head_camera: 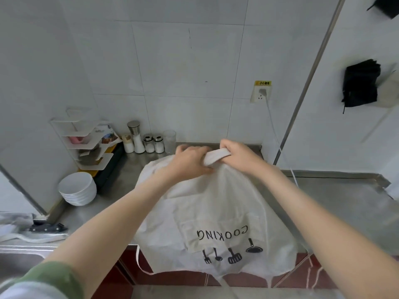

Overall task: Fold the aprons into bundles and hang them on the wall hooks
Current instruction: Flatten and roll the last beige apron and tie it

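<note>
gripping apron strap [216,156]: right hand [237,153], left hand [192,160].

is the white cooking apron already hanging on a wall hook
No, the white COOKING apron lies spread on the steel counter, its top gripped by the left hand and right hand.

On my steel bench [345,203] a stack of white bowls [77,188] sits at the left, near a white tiered rack [86,143]. A tall grinder [135,135], small shakers [153,143] and a glass [170,140] line the tiled wall (a socket [260,94] higher up, cable plugged in).
</note>
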Motion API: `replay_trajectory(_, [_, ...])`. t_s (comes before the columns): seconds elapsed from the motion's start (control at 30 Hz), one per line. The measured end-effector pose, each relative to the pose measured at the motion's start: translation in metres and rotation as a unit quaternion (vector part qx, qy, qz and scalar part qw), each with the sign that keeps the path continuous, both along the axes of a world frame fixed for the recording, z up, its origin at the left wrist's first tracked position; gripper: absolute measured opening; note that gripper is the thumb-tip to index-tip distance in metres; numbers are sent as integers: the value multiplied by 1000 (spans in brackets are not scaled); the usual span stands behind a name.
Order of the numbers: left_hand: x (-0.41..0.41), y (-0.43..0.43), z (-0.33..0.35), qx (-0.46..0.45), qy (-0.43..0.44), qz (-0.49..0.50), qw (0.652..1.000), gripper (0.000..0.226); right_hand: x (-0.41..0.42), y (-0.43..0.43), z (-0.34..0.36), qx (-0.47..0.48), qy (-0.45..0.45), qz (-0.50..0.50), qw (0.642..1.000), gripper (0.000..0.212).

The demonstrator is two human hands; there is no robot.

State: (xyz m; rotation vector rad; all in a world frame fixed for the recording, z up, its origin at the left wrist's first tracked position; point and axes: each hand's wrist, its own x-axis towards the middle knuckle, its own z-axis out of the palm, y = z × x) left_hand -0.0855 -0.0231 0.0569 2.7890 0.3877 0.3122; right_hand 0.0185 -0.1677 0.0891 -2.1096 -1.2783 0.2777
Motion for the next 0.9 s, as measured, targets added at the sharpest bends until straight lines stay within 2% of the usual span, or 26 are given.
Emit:
replay_trajectory(0.03, [5,-4,5,-14,14,1,1000,33,1,-1,3,9,6,1,1000,35])
replay_trajectory(0.1, [8,-4,13,-37,2,20,999,26,8,-7,4,-31,29,-1,999,41])
replay_trajectory(0.2, [12,-7,22,-50,-56,30,997,12,21,-26,-9,-190,76,12,979,95])
replay_trajectory(0.23, [14,-10,24,-42,-55,27,997,11,24,-31,-15,-211,109,20,971,98])
replay_trajectory(0.27, [16,-17,28,-26,-49,21,998,11,26,-35,-21,-222,148,25,963,91])
replay_trajectory(0.33, [21,-25,29,4,-37,15,999,11,24,-39,-26,-248,202,2,947,60])
replay_trajectory(0.43, [20,-24,30,6,-30,-3,1000,15,25,-43,-30,-256,108,-83,957,21])
replay_trajectory(0.5, [16,-15,33,-8,-16,-5,1000,21,29,-50,-28,-222,91,-102,965,8])
replay_trajectory(0.57, [10,-5,34,5,15,11,1000,25,35,-57,-25,-174,122,-92,973,10])
replay_trajectory(0.7, [0,13,29,-9,60,44,997,25,40,-58,-17,-82,102,-46,990,14])
replay_trajectory(0.8, [-4,19,24,-89,83,43,992,26,38,-55,-13,-10,108,-46,993,16])
replay_trajectory(0.9, [-12,20,25,-231,101,12,968,19,41,-54,-12,-3,74,-78,994,18])
